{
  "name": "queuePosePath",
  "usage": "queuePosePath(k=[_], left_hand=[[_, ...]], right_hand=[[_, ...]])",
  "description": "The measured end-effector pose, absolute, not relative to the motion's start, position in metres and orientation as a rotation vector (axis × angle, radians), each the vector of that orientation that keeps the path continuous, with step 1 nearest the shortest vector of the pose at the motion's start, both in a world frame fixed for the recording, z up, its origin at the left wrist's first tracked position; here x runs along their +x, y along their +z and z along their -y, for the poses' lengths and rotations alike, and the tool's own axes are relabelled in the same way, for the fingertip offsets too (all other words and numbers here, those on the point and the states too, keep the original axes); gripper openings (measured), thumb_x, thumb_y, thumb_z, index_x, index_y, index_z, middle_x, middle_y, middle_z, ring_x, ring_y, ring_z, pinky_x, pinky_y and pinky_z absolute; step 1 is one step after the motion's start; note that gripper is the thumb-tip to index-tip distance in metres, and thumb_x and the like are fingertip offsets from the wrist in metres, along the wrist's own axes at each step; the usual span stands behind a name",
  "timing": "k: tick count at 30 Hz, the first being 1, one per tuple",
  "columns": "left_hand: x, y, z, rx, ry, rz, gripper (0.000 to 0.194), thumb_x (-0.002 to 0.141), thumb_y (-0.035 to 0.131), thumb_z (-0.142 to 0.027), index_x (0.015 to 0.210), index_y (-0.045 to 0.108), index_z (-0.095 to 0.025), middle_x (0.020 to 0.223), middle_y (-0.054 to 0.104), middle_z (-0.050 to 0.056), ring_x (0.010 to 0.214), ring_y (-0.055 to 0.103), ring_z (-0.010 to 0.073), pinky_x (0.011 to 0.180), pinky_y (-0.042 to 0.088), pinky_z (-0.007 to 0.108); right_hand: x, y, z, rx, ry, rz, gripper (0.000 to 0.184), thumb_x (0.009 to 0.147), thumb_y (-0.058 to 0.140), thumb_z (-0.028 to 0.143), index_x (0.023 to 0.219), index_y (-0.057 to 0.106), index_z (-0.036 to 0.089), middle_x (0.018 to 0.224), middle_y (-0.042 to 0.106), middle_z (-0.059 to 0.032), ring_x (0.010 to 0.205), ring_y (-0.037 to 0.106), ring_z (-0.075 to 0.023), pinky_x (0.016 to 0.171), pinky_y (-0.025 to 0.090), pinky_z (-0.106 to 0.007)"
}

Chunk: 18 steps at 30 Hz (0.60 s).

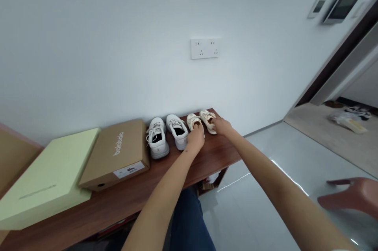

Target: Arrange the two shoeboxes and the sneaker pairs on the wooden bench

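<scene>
Two small cream sneakers stand side by side at the right end of a reddish-brown wooden cabinet top [212,150]. My left hand [196,137] is closed on the heel of the left cream sneaker [193,119], its fingers partly inside the opening. On the right cream sneaker [206,116], my right hand [222,126] grips the heel from the right side. Just left of them stands a pair of larger white sneakers, one with loose laces [157,135] and the other white sneaker [177,129] close to my left hand.
Left of the shoes lie a brown shoebox [118,152] and a pale green box [56,168]. Behind is a white wall with a socket plate [204,48]. A pink stool [351,198] stands on the glossy floor at right, and shoes [356,112] lie beyond the doorway.
</scene>
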<state>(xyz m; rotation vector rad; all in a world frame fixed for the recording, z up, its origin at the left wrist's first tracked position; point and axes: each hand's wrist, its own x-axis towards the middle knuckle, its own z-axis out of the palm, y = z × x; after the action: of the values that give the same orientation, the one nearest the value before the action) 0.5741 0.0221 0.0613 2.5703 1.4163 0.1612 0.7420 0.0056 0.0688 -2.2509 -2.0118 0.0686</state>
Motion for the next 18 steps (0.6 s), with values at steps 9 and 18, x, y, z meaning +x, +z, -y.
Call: queuePosePath(k=[9, 18], left_hand=[[0.561, 0.080, -0.001, 2.514, 0.635, -1.390, 0.038, 0.094, 0.046, -0.027, 0.131, 0.048, -0.020, 0.128, 0.056, 0.015, 0.111, 0.060, 0.0265, 0.087, 0.049, 0.035], [0.575, 0.019, -0.004, 2.306, 0.896, -1.462, 0.063, 0.084, 0.061, -0.021, 0.141, 0.036, -0.009, 0.143, 0.040, 0.026, 0.136, 0.041, 0.0345, 0.109, 0.035, 0.046]], right_hand=[[0.749, 0.078, 0.011, -2.101, -0.074, 1.969, 0.030, 0.093, 0.052, 0.029, 0.119, 0.060, 0.018, 0.122, 0.059, -0.0137, 0.111, 0.056, -0.0255, 0.092, 0.043, -0.034], [0.750, 0.026, 0.007, -2.069, -0.107, 1.760, 0.049, 0.089, 0.057, 0.030, 0.134, 0.049, 0.014, 0.139, 0.048, -0.0185, 0.122, 0.050, -0.0302, 0.103, 0.039, -0.039]])
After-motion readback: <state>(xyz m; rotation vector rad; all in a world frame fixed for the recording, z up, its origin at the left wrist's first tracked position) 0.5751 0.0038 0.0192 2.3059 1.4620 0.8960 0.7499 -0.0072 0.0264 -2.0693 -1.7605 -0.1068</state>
